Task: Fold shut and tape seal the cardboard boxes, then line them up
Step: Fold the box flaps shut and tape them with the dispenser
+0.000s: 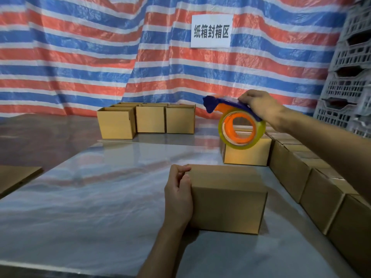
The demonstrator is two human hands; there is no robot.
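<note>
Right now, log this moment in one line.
left hand: grips box side | right hand: holds tape dispenser, raised | box: flaps shut

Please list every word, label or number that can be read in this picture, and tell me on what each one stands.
"纸箱封箱区": black characters on the white paper sign, which hangs on the striped tarp.
Nothing else: no print shows on the cardboard boxes or the tape dispenser.

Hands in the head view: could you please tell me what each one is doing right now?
Left hand: grips the box at its left end.
Right hand: grips the tape dispenser, held in the air.
</note>
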